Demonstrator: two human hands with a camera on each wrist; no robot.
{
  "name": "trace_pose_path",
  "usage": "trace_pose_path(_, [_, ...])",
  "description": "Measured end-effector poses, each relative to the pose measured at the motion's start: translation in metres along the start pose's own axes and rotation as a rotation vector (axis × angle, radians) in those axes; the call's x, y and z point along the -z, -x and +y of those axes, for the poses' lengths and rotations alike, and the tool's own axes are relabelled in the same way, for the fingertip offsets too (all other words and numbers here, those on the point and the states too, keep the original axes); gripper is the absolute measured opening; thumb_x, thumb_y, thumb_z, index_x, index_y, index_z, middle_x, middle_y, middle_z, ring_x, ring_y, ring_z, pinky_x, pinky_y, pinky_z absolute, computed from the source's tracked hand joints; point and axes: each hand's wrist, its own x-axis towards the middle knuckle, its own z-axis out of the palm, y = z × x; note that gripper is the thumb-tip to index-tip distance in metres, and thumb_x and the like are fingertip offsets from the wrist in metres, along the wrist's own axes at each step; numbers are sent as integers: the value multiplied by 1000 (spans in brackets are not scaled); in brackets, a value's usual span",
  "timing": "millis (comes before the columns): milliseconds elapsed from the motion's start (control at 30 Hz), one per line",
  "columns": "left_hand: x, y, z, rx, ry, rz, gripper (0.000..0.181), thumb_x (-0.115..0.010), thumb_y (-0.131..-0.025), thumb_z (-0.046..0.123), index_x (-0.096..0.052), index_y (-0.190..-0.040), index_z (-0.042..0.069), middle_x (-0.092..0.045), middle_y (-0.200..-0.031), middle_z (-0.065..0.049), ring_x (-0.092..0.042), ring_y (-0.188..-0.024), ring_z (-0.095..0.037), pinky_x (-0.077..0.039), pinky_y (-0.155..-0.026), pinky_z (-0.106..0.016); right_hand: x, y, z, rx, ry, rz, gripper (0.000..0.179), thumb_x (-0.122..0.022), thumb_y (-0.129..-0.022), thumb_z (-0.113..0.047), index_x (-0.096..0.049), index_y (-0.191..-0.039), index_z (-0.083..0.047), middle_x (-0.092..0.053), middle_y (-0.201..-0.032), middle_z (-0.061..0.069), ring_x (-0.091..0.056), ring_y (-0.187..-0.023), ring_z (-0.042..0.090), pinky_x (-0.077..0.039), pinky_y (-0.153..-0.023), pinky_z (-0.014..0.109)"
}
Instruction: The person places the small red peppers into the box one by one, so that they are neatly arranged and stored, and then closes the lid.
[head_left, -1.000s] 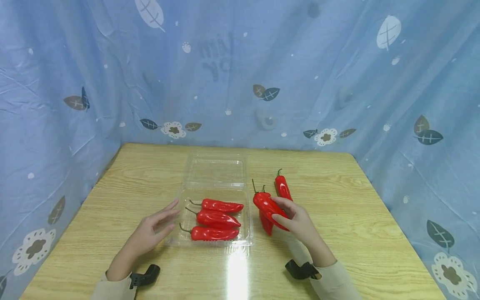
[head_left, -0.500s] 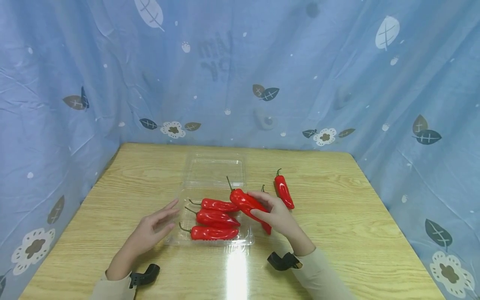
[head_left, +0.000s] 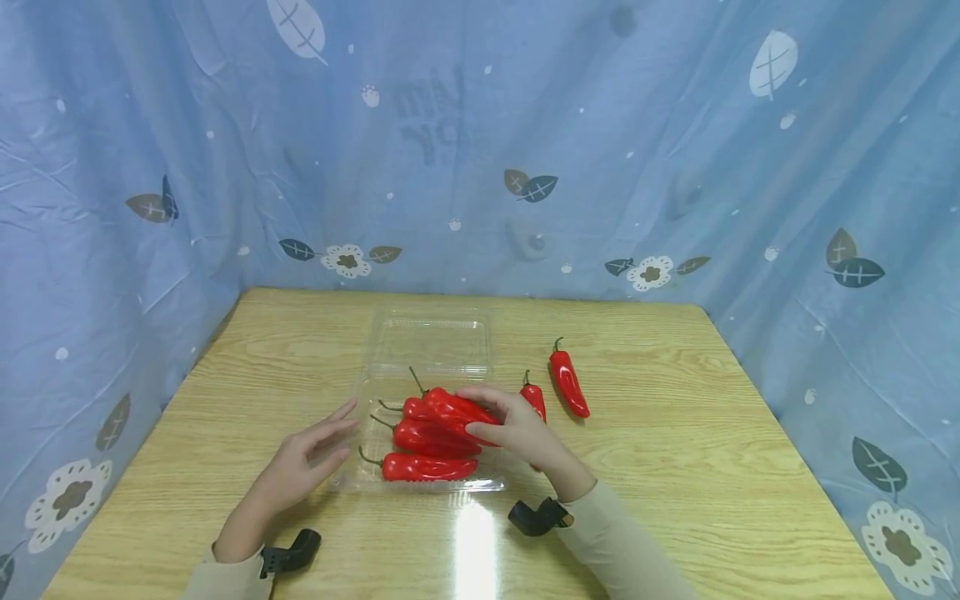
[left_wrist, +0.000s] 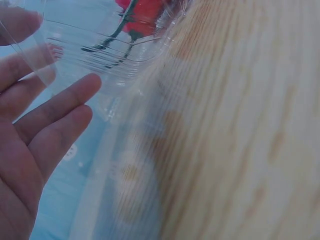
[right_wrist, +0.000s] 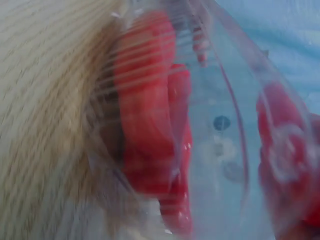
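A clear plastic clamshell box (head_left: 491, 483) stands with its lid (head_left: 431, 342) laid back. Three red chili peppers lie in it: a front pepper (head_left: 427, 468), a middle pepper (head_left: 429, 437) and a back pepper (head_left: 413, 409), which is partly covered. My right hand (head_left: 521, 433) grips another red chili pepper (head_left: 448, 407) by its pointed end, over the back of the box, green stem up and left. Whether it touches those beneath, I cannot tell. Beside the box's left wall, my left hand (head_left: 303, 462) has its fingers extended; in the left wrist view the fingertips are at the plastic.
Two loose red peppers lie right of the box: a nearer pepper (head_left: 533, 398), partly behind the right hand, and a farther pepper (head_left: 568, 383). The wooden table (head_left: 660, 433) is backed by a blue curtain (head_left: 465, 167). Both wrists wear black camera mounts (head_left: 294, 554).
My right hand has carried its pepper leftward from the loose peppers to above the box. The left hand has stayed in place.
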Motion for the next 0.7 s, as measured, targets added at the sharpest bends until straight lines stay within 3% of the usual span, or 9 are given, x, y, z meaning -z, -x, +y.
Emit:
trace_pose_path(533, [1, 0, 2, -10, 6, -1, 35, -62, -88, -4, -57, -123, -8, -40, -144, -25, -49, -122, -2, -43, -98, -10, -21, -15, 1, -30, 234, -148, 45, -66, -86, -8, -59, -129, -16, -62, -125, 4, -55, -107, 18, -51, -86, 23])
trace_pose_path(700, [0, 0, 2, -19, 1, 0, 37, -62, -86, -7, -57, -123, -8, -41, -144, -25, -49, -122, -1, -42, -99, -10, -23, -17, 1, -73, 244, -180, 44, -67, -85, -9, -60, -128, -17, -62, -124, 1, -55, -105, 15, -51, -84, 21])
